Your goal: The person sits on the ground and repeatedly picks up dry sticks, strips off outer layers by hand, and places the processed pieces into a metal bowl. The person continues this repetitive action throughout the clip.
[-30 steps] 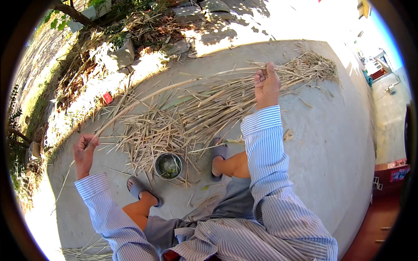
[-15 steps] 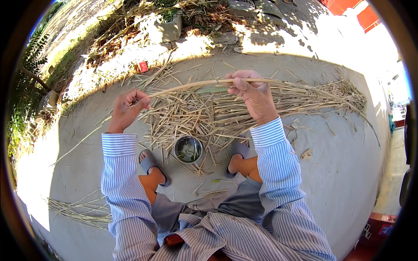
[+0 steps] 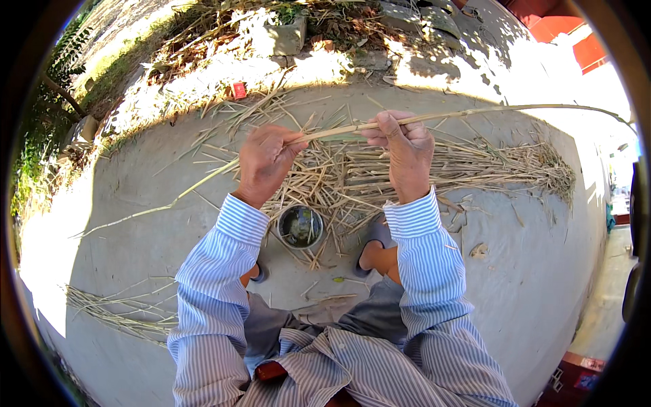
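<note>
A long, pale, dry plant stalk is stretched across in front of me, held in both hands. My left hand is closed around it, and its thinner end trails down to the lower left. Further right, my right hand pinches the same stalk between thumb and fingers. From there it runs on in a long bend to the far right edge. Beneath the hands lie a heap of short stalk pieces and a bundle of long stalks. A round metal bowl of dark water stands between my feet.
At lower left lies a bundle of thin greenish stems. A dry leaf rests on the concrete at right. Beyond the shaded ground are a stone block, dry litter and a small red packet.
My left hand has moved right along the stalk, closer to my right hand. The stalk's far right end has swung up and outward. The view has shifted slightly.
</note>
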